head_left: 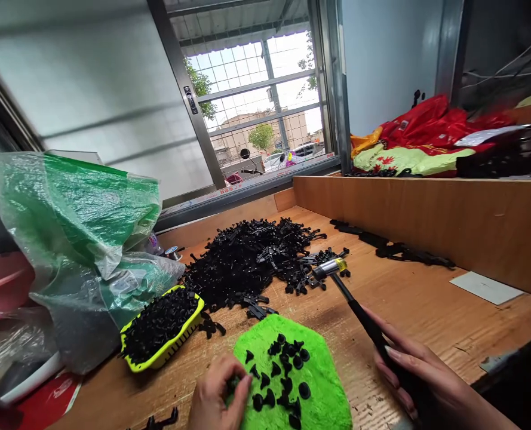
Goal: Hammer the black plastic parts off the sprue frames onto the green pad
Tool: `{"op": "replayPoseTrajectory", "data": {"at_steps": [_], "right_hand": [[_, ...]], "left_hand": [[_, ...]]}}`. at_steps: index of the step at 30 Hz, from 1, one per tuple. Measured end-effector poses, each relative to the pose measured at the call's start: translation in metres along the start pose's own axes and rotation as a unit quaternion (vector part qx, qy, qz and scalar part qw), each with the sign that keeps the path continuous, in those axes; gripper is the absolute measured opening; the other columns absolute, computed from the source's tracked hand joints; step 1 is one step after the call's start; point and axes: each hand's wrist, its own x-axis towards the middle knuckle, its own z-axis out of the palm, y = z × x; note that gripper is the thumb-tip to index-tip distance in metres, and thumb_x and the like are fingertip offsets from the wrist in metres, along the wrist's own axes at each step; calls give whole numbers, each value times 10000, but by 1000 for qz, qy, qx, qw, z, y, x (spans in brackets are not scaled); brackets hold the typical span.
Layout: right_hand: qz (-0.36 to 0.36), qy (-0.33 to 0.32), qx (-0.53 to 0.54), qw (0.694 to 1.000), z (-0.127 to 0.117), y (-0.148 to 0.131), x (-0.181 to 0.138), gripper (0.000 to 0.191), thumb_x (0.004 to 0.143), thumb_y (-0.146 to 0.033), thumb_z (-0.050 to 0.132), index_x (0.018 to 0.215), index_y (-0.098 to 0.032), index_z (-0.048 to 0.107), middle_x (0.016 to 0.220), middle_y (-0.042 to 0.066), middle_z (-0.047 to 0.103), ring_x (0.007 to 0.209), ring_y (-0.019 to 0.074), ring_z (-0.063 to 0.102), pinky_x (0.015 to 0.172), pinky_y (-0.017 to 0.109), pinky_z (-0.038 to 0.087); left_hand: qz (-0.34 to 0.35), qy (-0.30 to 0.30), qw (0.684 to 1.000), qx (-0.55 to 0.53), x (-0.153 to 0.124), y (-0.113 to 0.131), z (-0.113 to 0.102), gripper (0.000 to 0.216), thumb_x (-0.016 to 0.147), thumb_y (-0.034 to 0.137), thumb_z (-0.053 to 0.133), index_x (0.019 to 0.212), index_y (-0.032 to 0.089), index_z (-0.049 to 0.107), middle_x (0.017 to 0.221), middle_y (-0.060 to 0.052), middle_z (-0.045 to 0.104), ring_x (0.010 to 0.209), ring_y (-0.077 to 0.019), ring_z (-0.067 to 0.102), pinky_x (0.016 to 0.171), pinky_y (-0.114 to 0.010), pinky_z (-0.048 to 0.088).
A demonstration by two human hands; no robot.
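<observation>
My right hand (415, 370) is wrapped round the black handle of a small mallet (359, 313). Its metal head, with a yellow face at one end, is raised over the table. At the left edge of a bright green cloth pad (330, 358), my left hand (220, 391) is closed with thumb and fingers curled together; what they hold is hidden. Scattered over the pad are several small black plastic pegs (287, 367) with round flat heads, some upright and some on their sides.
A yellow basket (157, 362) full of small black parts stands left of the pad. Behind lies a large heap of black clips (247, 257). Plastic bags (81, 209) crowd the left. A wooden board (408, 215) bounds the right, with a white card (487, 287) before it.
</observation>
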Motion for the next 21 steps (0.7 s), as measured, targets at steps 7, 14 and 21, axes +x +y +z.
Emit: {"op": "replayPoseTrajectory", "data": {"at_steps": [7,14,21], "right_hand": [[13,2,21,1000,5,-5,-5,799,796,-492,608,1432,-259,185,599,-32,495,435,106,408,395,186,295],[3,-6,2,1000,-2,0,-2,779,822,-503,571,1438,-254,165,624,-24,510,426,114,419,377,192,337],[33,25,42,998,-5,1,-1,649,801,-471,610,1374,-337,338,585,-3,501,400,117,407,365,206,299]], "left_hand": [[-118,-8,990,-80,21,-3,-2,189,772,359,573,783,181,635,698,-8,604,633,-162,542,577,-243,408],[-174,-68,981,-53,51,-5,7,194,717,300,546,594,155,589,538,18,522,541,-145,476,501,-225,342],[-55,-21,998,-9,18,11,-12,204,806,368,532,762,191,625,753,-29,610,725,-185,561,661,-280,441]]}}
